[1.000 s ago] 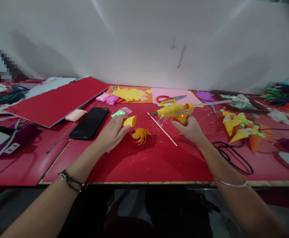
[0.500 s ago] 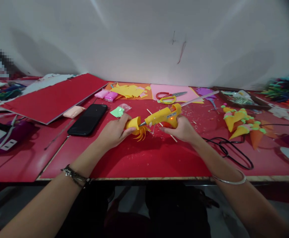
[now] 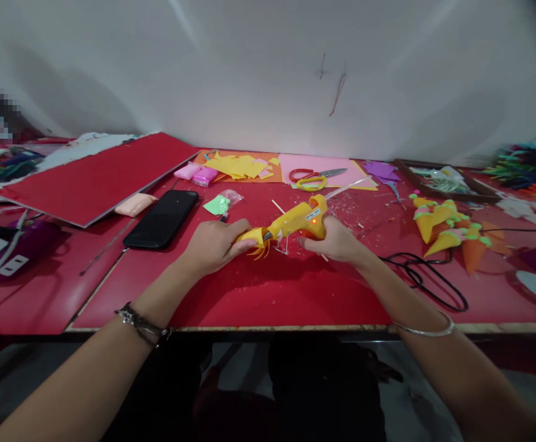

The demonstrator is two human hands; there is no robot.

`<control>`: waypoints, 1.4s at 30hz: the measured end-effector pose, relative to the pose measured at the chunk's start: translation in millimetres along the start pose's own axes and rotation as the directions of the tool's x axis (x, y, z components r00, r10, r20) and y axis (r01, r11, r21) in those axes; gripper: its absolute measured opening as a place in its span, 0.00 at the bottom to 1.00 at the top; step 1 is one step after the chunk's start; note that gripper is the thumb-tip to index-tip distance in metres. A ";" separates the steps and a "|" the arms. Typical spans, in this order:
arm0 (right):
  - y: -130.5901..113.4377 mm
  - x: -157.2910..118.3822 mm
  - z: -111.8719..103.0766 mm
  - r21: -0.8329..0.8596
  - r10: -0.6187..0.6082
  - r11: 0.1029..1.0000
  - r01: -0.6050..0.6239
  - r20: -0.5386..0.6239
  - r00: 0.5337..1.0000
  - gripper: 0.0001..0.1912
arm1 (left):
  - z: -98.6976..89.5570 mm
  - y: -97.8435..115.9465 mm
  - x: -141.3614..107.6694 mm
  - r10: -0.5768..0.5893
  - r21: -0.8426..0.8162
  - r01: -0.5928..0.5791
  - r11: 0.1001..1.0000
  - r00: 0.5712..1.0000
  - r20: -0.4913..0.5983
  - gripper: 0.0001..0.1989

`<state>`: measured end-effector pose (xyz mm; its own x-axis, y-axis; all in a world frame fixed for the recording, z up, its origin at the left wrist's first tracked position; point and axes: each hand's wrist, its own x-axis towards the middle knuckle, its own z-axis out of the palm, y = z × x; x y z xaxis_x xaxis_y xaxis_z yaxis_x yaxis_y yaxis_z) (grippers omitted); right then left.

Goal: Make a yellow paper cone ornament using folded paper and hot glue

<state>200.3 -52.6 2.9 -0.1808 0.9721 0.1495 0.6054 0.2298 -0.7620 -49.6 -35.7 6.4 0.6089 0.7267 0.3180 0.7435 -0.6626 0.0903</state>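
Note:
My left hand (image 3: 212,245) pinches a curled piece of yellow paper (image 3: 255,236) whose lower edge is cut into curved strips. My right hand (image 3: 334,239) is wrapped round the handle of a yellow hot glue gun (image 3: 299,220), with an orange light glowing on its side. The gun's nozzle points left and meets the open end of the paper roll; whether it touches the inside, I cannot tell. From the back of the gun sticks a clear glue stick (image 3: 350,186). A thin wooden stick (image 3: 277,207) lies on the table behind the gun.
On the red table (image 3: 268,307) are a black phone (image 3: 161,219), red and yellow scissors (image 3: 316,178), yellow paper scraps (image 3: 235,164) and a leaning red board (image 3: 106,178). To the right lie several small paper cones (image 3: 442,230) and a looped black cord (image 3: 427,282).
The yellow paper has turned and tipped in my left hand, its open end now over the nozzle. The glue gun has shifted slightly left, and its glue stick shows less length.

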 end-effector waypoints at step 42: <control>12.4 6.6 -5.5 -0.462 -0.484 0.815 0.350 -0.211 0.849 0.13 | -3.2 -1.7 -0.7 -0.020 -0.067 0.018 0.998 0.999 -0.043 0.27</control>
<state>210.9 -43.1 -2.1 -0.2831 0.7241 0.6289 0.7884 0.5491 -0.2774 -52.2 -35.6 9.0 0.5812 0.7317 0.3562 0.7338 -0.6605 0.1594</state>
